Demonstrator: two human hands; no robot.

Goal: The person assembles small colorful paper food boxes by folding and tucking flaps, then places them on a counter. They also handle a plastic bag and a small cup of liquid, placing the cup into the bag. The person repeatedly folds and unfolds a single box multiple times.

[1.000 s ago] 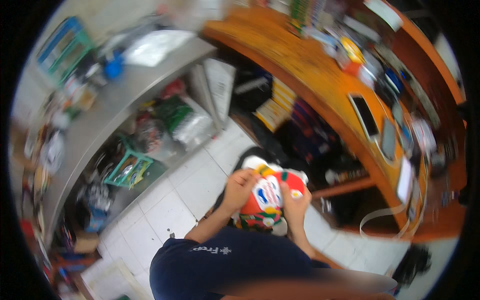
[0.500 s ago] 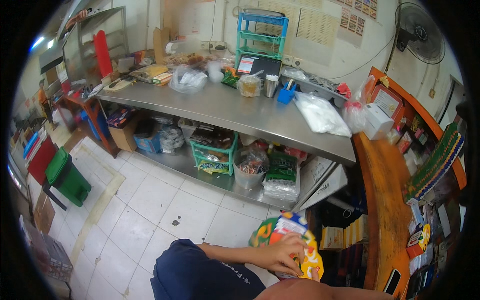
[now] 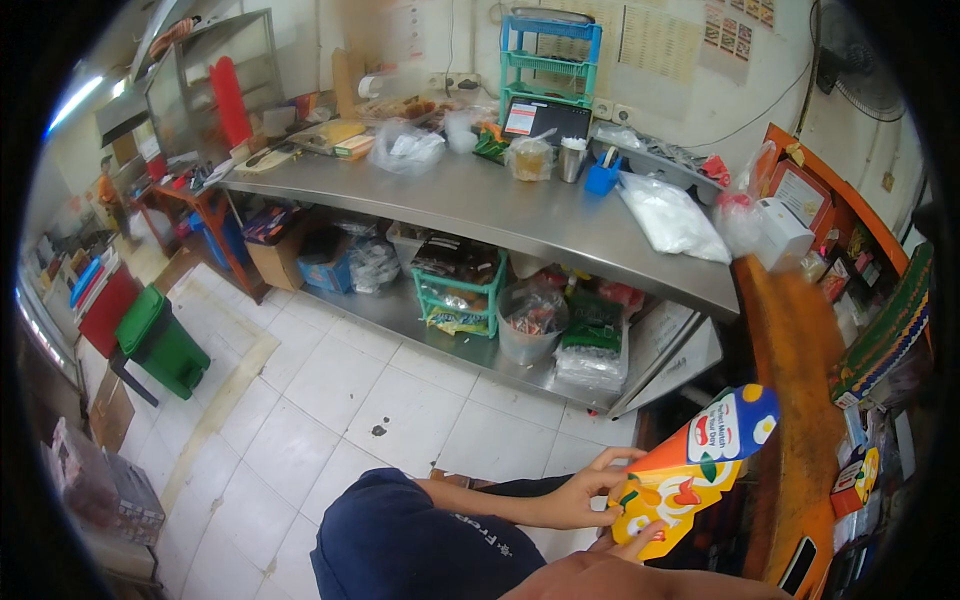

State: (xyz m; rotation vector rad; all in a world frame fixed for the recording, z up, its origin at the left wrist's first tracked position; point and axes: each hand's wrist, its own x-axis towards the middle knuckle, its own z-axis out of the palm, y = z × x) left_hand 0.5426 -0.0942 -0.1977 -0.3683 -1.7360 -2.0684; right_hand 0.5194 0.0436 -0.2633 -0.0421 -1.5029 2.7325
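The person is holding an orange-and-yellow drink carton (image 3: 690,470) low in the view, at about five o'clock, with its blue-capped top tilting up toward two o'clock, close beside the edge of the orange wooden counter (image 3: 800,400). The left hand (image 3: 580,495) is reaching in from nine o'clock of the carton, fingers spread and partly curled, the fingertips resting on the carton's lower left side rather than wrapping it. The right hand (image 3: 630,540) is sitting at six o'clock under the carton; only a thumb or fingertip is showing against the base, so how firmly it is closing there is something I cannot tell. To handle it well, it seems wise to be keeping the lower hand cupped under the base so the weight is carried there, while the left fingers are steadying the side without squeezing, since a soft carton may buckle. The steel worktable (image 3: 520,215) with its bags and containers is standing well apart at twelve o'clock.
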